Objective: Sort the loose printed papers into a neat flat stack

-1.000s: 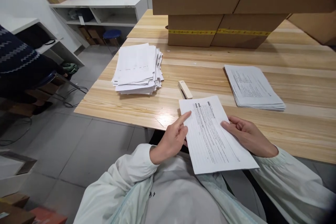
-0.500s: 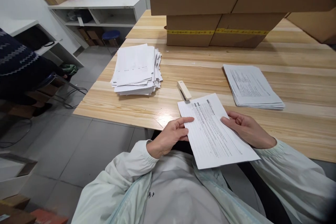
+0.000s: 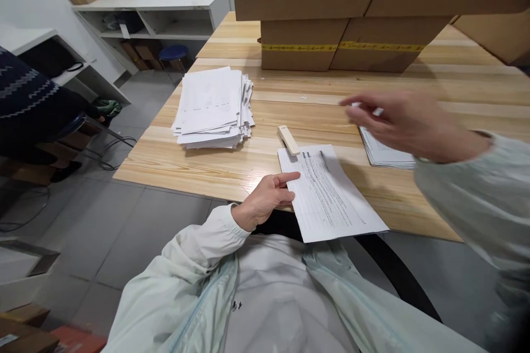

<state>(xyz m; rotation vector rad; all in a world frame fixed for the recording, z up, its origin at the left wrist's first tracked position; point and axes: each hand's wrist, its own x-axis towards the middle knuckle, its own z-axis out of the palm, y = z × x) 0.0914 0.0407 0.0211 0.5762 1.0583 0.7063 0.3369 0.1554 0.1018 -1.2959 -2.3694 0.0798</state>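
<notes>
My left hand (image 3: 269, 196) pinches the left edge of a printed paper sheet (image 3: 331, 198), its forefinger stretched along the top and its thumb below. The sheet overhangs the table's front edge and bends a little. Its far corner lies under or against a cream stapler (image 3: 288, 140). Raised above the table, my right hand (image 3: 401, 121) is off the sheet and somewhat blurred. Its fingers look apart, with nothing visible between them. Behind it, partly hidden, lies a neat stack of printed papers (image 3: 383, 151).
A thicker, uneven paper pile (image 3: 209, 105) sits on the table's left side. Large cardboard boxes (image 3: 302, 47) with yellow tape stand at the back of the wooden table (image 3: 165, 157). At far left a person (image 3: 25, 88) sits on a stool, near white shelves (image 3: 165, 0).
My right hand has let go of the sheet's right side and risen up and rightward over the right stack. The sheet has shifted slightly toward the stapler, still in my left hand.
</notes>
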